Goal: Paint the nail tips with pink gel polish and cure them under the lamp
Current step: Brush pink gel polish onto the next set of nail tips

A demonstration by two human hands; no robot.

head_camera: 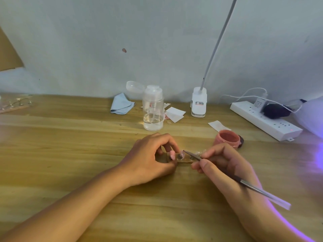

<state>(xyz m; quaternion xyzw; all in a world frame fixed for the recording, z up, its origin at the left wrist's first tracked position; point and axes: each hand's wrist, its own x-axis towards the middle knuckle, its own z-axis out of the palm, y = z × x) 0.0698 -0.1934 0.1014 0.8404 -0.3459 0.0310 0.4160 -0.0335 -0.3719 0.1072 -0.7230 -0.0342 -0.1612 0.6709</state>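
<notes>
**Desk:** Where was the work at that moment?

**Photographer:** A narrow, see-through strip of nail tips (pixel 182 158) lay flat on the pale wooden table (pixel 70 137), between the person's two hands. The left hand (pixel 152 159) pinched the strip's left end, thumb below and curled forefinger above. Its other fingers were folded in behind.

**Desk:** And the other hand?

**Photographer:** The right hand (pixel 225 166) held a thin brush with a dark ferrule and a silvery handle (pixel 253 187) like a pen. Thumb and forefinger were pressed together round the ferrule. The bristle end pointed left at a tip just beside the left fingertips. I could not tell whether it was touching or just above. The handle ran back over the hand toward the lower right.

**Desk:** The polish?

**Photographer:** A small, open pink jar (pixel 228 139) stood just behind the right knuckles, with a dark lid (pixel 242 139) against its right side.

**Desk:** Behind that?

**Photographer:** Near the wall stood a clear plastic pump bottle (pixel 153 109) with its flip cap open. A folded pale-blue cloth (pixel 121 103) lay to its left and white paper squares (pixel 174 113) to its right. Further right were a white clip-on lamp base (pixel 199 102), its slim white neck (pixel 218 42) rising out of shot, and a white power strip (pixel 265 120). A violet glow (pixel 319 154) washed the table's right edge.
</notes>
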